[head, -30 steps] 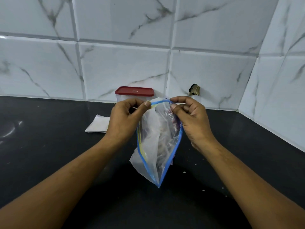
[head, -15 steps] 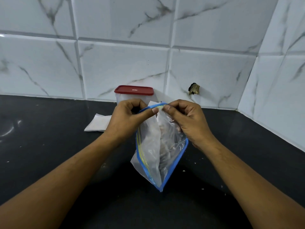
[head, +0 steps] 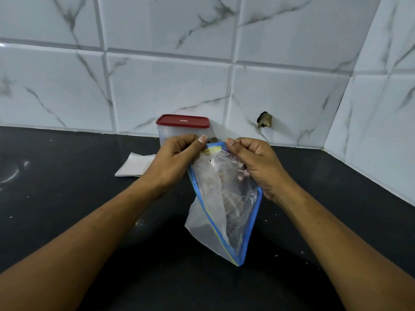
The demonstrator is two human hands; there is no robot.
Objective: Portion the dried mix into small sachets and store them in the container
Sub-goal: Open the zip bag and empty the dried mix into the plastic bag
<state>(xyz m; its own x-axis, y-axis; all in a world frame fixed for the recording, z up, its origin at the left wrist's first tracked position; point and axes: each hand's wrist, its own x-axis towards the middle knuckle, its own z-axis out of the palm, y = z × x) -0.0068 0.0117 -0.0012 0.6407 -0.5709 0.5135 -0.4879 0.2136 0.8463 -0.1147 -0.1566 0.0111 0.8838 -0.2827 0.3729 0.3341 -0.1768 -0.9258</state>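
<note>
A clear zip bag with blue edges (head: 226,205) hangs above the black counter (head: 67,198), with brownish dried mix dimly visible inside. My left hand (head: 177,158) pinches the bag's top seal at its left end. My right hand (head: 251,162) pinches the same seal just to the right, fingers curled over the bag's upper side. Behind my hands, against the wall, stands a clear plastic container with a red lid (head: 183,122); its lower part is hidden by my left hand.
A flat white sachet or paper (head: 134,166) lies on the counter left of my left hand. White marble tiles (head: 269,86) close off the back and the right side. A broken hole (head: 265,119) marks the back wall. Small crumbs dot the counter.
My right hand slid back to the right along the top seal, away from my left thumb. The bag's lower corner hangs a little lower and further right.
</note>
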